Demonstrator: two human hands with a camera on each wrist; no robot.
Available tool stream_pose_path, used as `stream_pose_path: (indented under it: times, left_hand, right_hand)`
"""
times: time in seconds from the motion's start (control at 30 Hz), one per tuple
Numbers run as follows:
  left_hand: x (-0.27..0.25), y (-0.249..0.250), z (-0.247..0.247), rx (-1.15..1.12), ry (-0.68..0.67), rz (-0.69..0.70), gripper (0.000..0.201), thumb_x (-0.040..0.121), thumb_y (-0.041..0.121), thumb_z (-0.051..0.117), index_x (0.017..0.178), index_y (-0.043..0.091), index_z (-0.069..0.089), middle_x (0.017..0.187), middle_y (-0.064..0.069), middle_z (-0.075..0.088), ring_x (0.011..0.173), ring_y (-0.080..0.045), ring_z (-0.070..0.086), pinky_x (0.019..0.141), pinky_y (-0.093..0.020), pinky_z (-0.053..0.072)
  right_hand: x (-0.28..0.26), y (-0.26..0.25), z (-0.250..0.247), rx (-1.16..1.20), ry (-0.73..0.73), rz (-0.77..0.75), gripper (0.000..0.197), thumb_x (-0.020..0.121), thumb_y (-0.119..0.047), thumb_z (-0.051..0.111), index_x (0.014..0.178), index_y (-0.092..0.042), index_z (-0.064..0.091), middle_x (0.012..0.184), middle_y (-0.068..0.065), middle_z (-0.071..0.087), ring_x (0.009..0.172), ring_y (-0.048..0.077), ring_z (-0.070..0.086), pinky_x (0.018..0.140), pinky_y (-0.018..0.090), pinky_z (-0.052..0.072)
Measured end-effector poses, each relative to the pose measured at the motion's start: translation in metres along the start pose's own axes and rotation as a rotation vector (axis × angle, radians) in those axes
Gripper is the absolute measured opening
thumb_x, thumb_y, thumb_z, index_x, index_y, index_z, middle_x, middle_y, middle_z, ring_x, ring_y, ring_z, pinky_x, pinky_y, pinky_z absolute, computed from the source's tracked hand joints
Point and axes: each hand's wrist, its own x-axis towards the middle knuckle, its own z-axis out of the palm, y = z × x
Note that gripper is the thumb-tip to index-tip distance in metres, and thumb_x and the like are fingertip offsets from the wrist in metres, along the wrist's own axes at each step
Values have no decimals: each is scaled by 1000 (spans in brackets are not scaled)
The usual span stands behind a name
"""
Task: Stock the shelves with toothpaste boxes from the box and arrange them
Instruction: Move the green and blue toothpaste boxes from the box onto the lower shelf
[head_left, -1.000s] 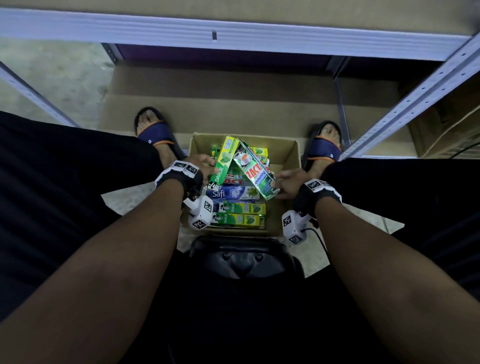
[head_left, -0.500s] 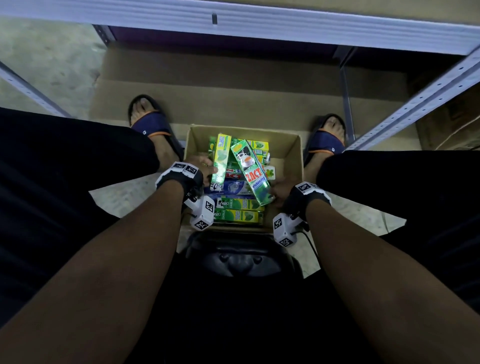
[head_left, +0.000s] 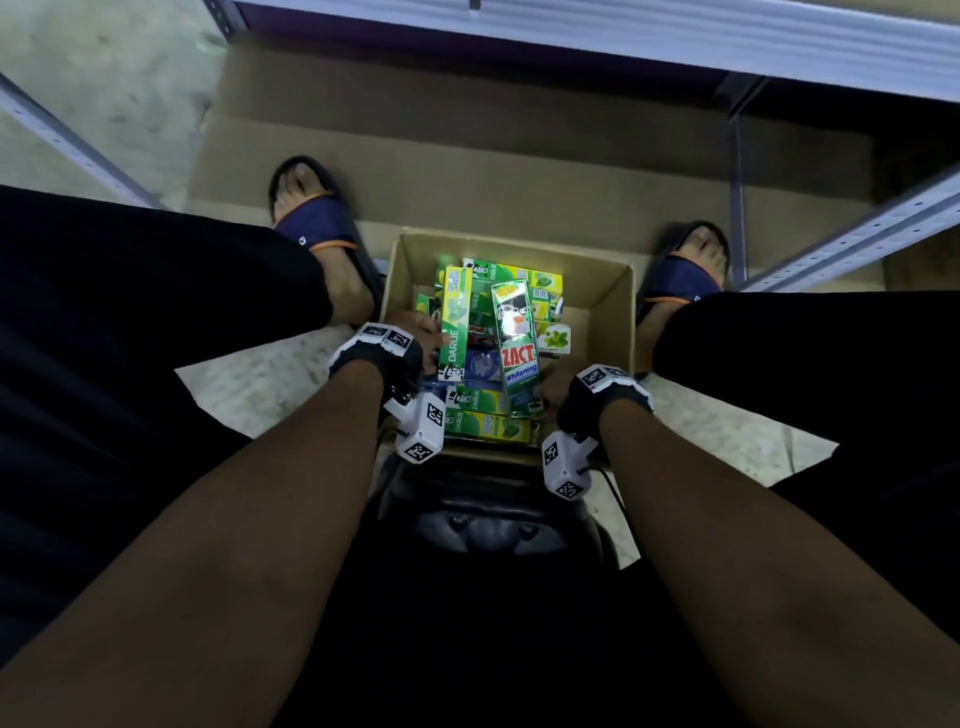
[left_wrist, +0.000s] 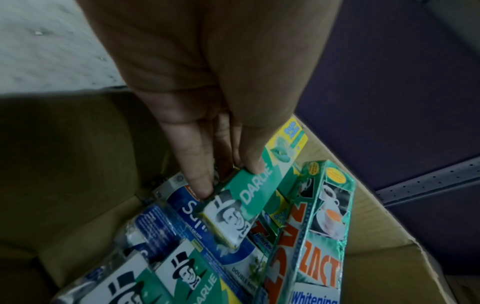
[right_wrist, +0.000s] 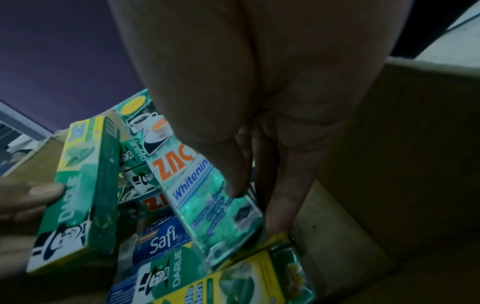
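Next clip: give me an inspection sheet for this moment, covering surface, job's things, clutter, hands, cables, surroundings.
Surface: pale speckled floor, flattened cardboard sheet beyond the feet.
Job's things: open carton on the floor, holding mixed toothpaste boxes; Darlie box and Zact box raised at an angle above the pile.
Clutter: nothing seen.
Hands: left hand pinches the Darlie box near its end; right hand grips the Zact box near its lower end.
Cables: black cable from the right wrist camera.
Surroundings: metal shelf beams, black stool, sandalled feet.
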Motion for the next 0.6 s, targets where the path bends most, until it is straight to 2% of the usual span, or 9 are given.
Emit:
stream_pose_path:
  times: [0.07, 0.17, 0.23, 0.3, 0.4, 0.47, 0.53, 0.57, 0.6]
  left_hand:
    - [-1, -1, -1, -21, -2, 8, 26, 91, 18, 69, 112, 6, 60, 104, -18, 66, 92, -35, 67, 88, -50, 56]
    - [-3, -3, -1, -56, -14, 5, 39, 91, 15, 68, 123, -3, 56, 97, -17, 60, 85, -35, 63, 90, -54, 54]
    - [-5, -3, 0, -76, -4, 5, 40, 91, 15, 68, 123, -5, 54, 96, -15, 58, 89, -37, 62, 92, -56, 52]
    - [-4, -2, 1, -65, 6, 2, 37, 92, 17, 68, 121, -1, 55, 97, -13, 58, 96, -39, 63, 92, -54, 53]
    - [-5, 0, 2, -50, 24, 24, 25, 92, 19, 68, 110, 4, 59, 92, -11, 60, 97, -40, 65, 89, -53, 55]
    - [-3, 0, 1, -44, 23, 25, 20, 91, 20, 69, 104, 7, 59, 91, -9, 61, 98, -40, 66, 88, -53, 56]
    - [-2, -1, 0, -69, 8, 22, 21, 91, 18, 69, 106, 7, 59, 95, -11, 62, 90, -39, 65, 87, -49, 56]
    - [-3, -1, 0, -79, -7, 24, 23, 91, 16, 68, 109, 6, 59, 100, -14, 62, 81, -35, 64, 86, -45, 56]
    - [0, -4, 1, -82, -11, 43, 27, 91, 13, 67, 115, 3, 59, 106, -18, 63, 74, -29, 62, 82, -40, 55]
  right_hand:
    - [2, -2, -1, 42, 5, -43, 40, 99, -16, 58, 136, -2, 55, 135, 19, 56, 121, 38, 55, 101, 39, 46]
    - [1, -12, -6, 80, 50, -64, 45, 93, -24, 68, 131, -4, 59, 130, 16, 59, 119, 34, 57, 95, 34, 47]
    - [0, -20, -7, 225, 119, -90, 65, 80, -31, 80, 134, -7, 55, 132, 14, 58, 122, 32, 56, 89, 30, 44]
    - [-1, -27, -10, 288, 180, -120, 79, 74, -36, 85, 138, -8, 50, 136, 13, 55, 124, 31, 55, 86, 28, 42]
    - [-1, -40, -12, 199, 147, -145, 98, 72, -48, 83, 147, -4, 37, 136, 11, 50, 119, 33, 54, 78, 32, 42]
    - [2, -45, -11, 135, 114, -119, 110, 72, -54, 81, 151, -1, 27, 133, 9, 45, 119, 30, 51, 85, 36, 45]
    - [4, -47, -11, 107, 121, -101, 120, 71, -56, 82, 155, -1, 16, 148, 20, 40, 128, 34, 48, 97, 41, 47]
    - [5, -47, -11, 85, 119, -100, 124, 71, -58, 80, 155, 1, 10, 146, 24, 40, 125, 33, 51, 95, 41, 48]
    - [6, -47, -11, 75, 122, -109, 123, 74, -58, 79, 154, 3, 8, 135, 27, 46, 116, 29, 55, 89, 39, 50]
